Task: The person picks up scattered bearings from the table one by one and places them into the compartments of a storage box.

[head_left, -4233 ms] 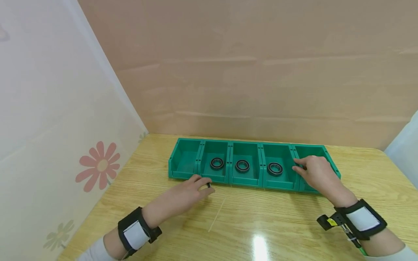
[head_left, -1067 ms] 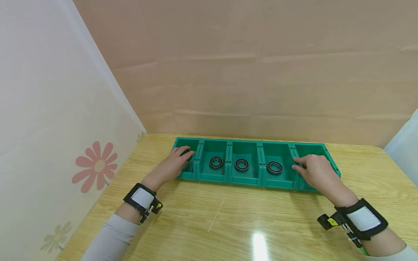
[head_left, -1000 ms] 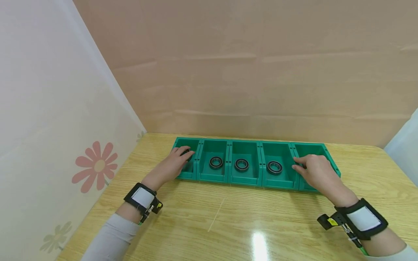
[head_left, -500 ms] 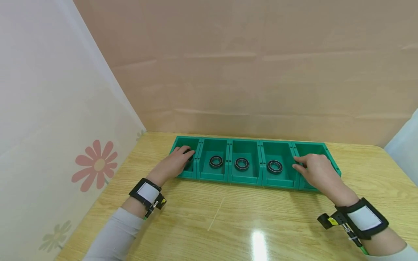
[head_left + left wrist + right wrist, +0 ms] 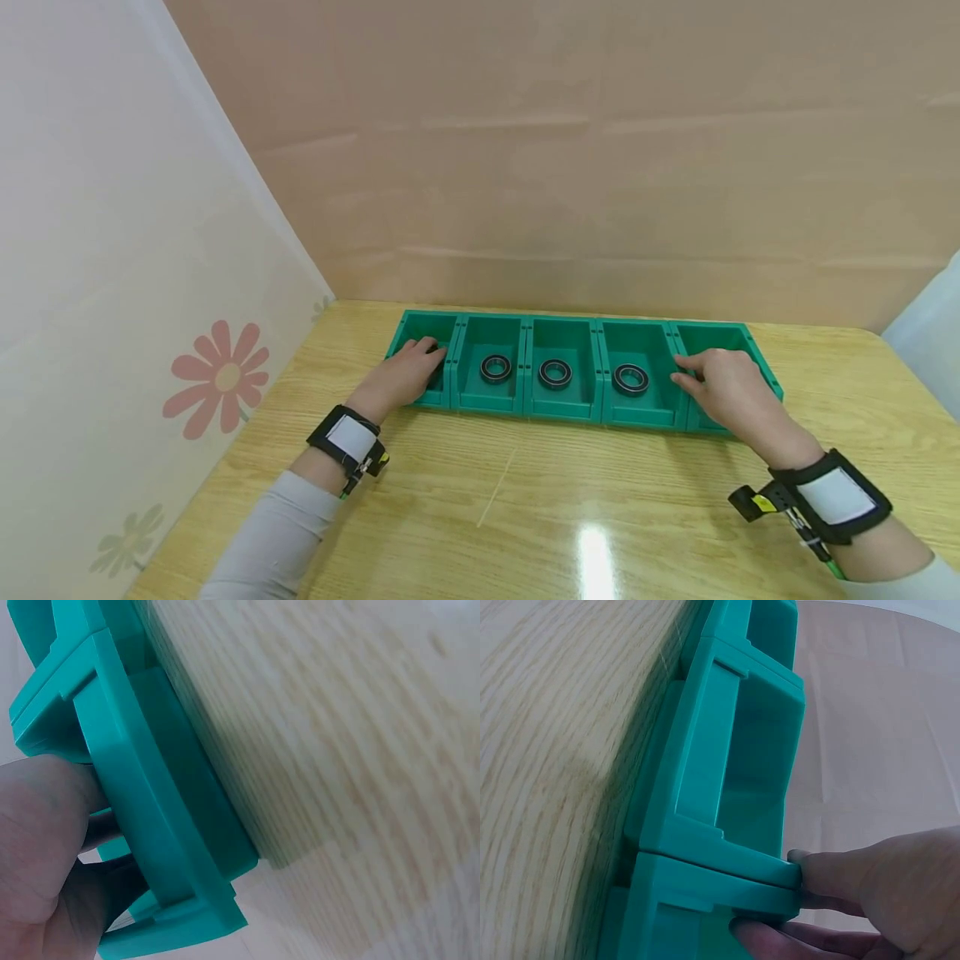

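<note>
A row of joined green plastic bins [image 5: 562,408] stands on the table. My left hand [image 5: 401,375] reaches into the leftmost bin, its fingers round a dark ball bearing [image 5: 434,348] that they mostly cover. In the left wrist view the fingers [image 5: 94,896] go down behind the bin's front wall, and the bearing is hidden. At the right end, my right hand [image 5: 731,387] pinches the wall between the last two bins, thumb and fingers on opposite sides of it in the right wrist view. Black ball bearings lie flat in the second [image 5: 484,369], third [image 5: 543,374] and fourth [image 5: 617,381] bins.
The wood-grain table [image 5: 480,500] extends in front of the bins. A brown paper-like backdrop [image 5: 525,167] rises close behind them, and a pale flower-printed sheet [image 5: 150,275] borders the left side. Each wrist wears a black strap [image 5: 347,439] with a small camera.
The left hand has carried a ball bearing from in front of the second bin leftward into the leftmost bin, then sunk slightly lower. The right hand has kept its grip on the divider.
</note>
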`<state>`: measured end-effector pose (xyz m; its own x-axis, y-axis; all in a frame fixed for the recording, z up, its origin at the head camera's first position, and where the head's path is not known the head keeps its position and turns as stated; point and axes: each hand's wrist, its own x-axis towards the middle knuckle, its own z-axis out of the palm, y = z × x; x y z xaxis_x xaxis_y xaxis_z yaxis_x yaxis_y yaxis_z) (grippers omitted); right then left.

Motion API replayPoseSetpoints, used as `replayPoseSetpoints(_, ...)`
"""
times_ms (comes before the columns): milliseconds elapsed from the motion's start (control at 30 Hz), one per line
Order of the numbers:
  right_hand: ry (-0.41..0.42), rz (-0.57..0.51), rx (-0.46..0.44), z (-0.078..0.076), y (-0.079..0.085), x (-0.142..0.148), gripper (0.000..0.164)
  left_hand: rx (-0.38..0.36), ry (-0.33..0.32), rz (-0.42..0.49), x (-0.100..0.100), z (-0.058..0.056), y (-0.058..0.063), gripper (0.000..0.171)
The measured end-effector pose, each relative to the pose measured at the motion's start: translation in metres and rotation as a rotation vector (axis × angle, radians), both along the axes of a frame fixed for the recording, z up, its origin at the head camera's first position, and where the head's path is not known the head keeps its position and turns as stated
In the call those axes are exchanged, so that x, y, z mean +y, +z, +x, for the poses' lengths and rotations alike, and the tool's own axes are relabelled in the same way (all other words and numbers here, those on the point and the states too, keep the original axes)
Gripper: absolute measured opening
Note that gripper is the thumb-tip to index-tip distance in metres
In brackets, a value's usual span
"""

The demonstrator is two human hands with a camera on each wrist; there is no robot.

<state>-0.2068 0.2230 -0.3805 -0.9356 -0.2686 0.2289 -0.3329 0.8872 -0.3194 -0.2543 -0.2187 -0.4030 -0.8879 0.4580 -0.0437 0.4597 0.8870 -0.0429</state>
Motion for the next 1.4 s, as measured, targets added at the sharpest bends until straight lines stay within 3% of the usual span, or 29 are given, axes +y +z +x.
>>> replayPoseSetpoints(400,-0.003,-0.007,-0.002,-0.001,0.000,0.000,0.035,-0.062,0.038,-0.002,0.004,-0.006,-0.004,0.039)
replayPoseSetpoints(1400,-0.012,-0.005,0.003,0.000,-0.001,0.000,0.035,-0.106,0.068,0.053,0.008,-0.014,-0.006,0.020)
